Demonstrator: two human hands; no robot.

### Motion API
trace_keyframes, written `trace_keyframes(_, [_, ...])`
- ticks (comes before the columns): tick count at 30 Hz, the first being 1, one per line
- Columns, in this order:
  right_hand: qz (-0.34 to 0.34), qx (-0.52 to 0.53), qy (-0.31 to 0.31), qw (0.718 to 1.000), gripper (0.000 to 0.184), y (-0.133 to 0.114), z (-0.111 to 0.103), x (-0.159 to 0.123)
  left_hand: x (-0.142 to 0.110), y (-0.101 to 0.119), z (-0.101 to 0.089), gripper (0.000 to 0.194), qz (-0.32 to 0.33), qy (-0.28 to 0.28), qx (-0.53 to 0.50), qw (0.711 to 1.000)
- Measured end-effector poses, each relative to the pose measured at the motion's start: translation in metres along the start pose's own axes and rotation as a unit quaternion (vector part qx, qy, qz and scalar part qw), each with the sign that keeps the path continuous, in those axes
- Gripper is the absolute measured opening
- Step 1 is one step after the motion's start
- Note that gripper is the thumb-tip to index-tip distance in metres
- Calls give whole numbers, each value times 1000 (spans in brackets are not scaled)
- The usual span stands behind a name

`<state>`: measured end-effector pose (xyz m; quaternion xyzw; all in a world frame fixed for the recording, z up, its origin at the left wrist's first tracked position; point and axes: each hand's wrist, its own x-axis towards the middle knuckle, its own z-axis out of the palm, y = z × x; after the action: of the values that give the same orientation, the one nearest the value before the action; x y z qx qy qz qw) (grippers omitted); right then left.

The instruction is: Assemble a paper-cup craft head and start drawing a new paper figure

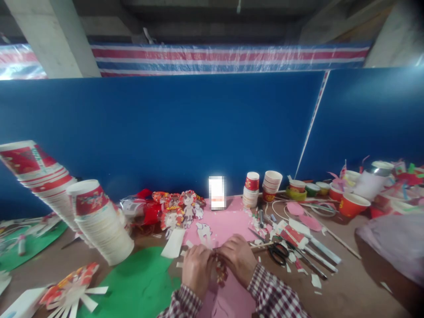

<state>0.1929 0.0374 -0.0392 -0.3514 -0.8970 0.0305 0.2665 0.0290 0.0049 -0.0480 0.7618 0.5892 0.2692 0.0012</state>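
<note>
Both hands meet at the front middle, above a sheet of pink paper (pixel 218 223). My left hand (pixel 198 267) is closed, its fingertips pinching the top of a small red-and-gold patterned paper piece (pixel 221 273). From the other side, my right hand (pixel 240 258) is closed on the same piece, thumb and fingers bent inward. The fingers hide part of it. Just beyond my hands lies a white paper cutout (pixel 204 230). A white paper piece (pixel 174 244) is left of my left hand. Black-handled scissors (pixel 278 254) lie right of my right hand.
Leaning stacks of paper cups (pixel 101 225) stand at left, beside green paper (pixel 142 282) and a cut-up cup (pixel 74 291). Paper figures (pixel 188 207) and a phone-like upright screen (pixel 217 192) are behind. Shorter cup stacks (pixel 272 185), scraps and a plastic bag (pixel 394 243) are right.
</note>
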Motion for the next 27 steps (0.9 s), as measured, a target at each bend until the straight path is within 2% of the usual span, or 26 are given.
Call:
trace_keyframes(5, [31, -6, 24, 999, 10, 2, 4, -2, -1, 9, -2, 21, 13, 26, 61, 998])
trace_keyframes(11, [33, -36, 18, 999, 13, 1, 10, -2, -1, 13, -5, 19, -6, 3, 86, 996])
trace_keyframes(19, [33, -29, -17, 999, 12, -6, -5, -1, 0, 13, -9, 19, -41, -15, 31, 999])
trace_keyframes(27, [48, -53, -30, 997, 14, -2, 4, -1, -1, 9, -5, 17, -31, -27, 5, 999])
